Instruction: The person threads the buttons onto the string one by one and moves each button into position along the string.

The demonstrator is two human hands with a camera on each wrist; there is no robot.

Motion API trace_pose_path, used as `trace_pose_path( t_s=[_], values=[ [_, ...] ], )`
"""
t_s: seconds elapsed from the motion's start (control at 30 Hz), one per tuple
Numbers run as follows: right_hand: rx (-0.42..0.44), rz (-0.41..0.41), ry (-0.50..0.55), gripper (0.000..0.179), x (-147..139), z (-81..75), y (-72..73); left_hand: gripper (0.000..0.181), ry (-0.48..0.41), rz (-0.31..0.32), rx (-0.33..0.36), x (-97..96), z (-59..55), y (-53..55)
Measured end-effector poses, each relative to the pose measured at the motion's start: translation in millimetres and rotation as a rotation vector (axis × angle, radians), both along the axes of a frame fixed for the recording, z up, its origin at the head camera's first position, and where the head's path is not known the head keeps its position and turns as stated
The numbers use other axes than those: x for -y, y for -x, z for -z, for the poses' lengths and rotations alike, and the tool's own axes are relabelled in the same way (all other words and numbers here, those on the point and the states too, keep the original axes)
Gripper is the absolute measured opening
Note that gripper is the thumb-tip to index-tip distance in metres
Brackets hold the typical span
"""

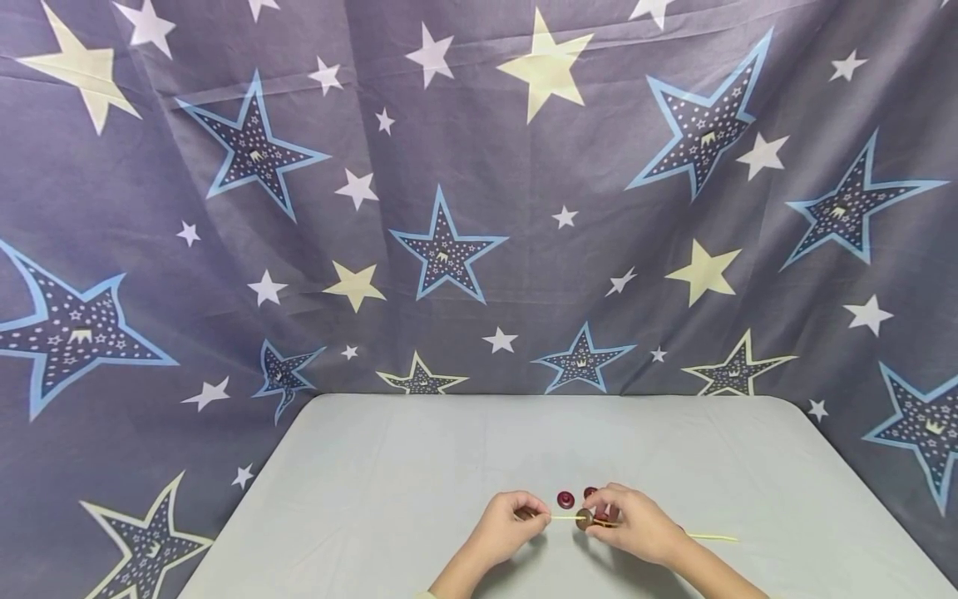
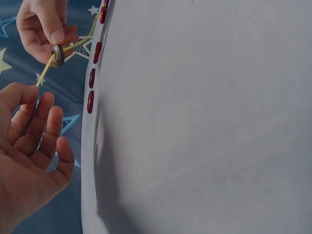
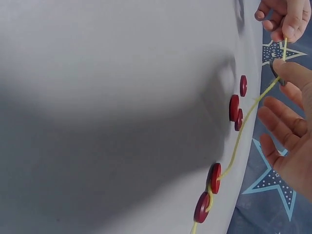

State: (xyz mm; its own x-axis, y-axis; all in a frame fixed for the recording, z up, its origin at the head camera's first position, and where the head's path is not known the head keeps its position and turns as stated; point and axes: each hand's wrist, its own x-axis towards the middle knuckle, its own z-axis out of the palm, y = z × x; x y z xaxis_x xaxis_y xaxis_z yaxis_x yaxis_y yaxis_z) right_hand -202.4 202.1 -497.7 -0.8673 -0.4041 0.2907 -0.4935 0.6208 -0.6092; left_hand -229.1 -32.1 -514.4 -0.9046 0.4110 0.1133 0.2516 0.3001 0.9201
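Note:
My left hand (image 1: 506, 526) pinches one end of a yellow cord (image 3: 238, 139) between thumb and fingertip. A hand's width to the right, my right hand (image 1: 636, 526) grips a brown, metallic-looking button (image 2: 58, 56) by its edge. The cord passes through this button and is drawn straight between the two hands. Behind the right hand it runs down to two dark red buttons, one red button (image 3: 216, 178) and another red button (image 3: 201, 207), that lie on the table with the cord at them. The cord's tail comes out to the right of my right wrist in the head view.
Loose red buttons lie on the pale table (image 1: 389, 466) just beyond my hands, among them one red button (image 1: 565, 499) and another red button (image 3: 243, 86). A dark curtain with stars (image 1: 464, 166) hangs along the table's far edge.

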Motion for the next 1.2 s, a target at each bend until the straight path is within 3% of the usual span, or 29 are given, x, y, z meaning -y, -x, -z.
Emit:
trace_pose_path(
  t_s=[0.23,0.63,1.2],
  values=[
    [0.056,0.01,-0.015,0.023,-3.2,-1.4,-0.1,0.007,0.004,0.003,0.008,1.7,0.7,0.3],
    [0.039,-0.008,-0.013,0.022,-10.0,4.0,0.2,0.007,0.011,0.007,0.021,4.7,3.7,0.9],
    [0.063,0.041,-0.056,0.021,-17.3,5.1,-2.4,0.007,0.021,0.007,0.023,7.6,1.7,-0.3]
  ],
)
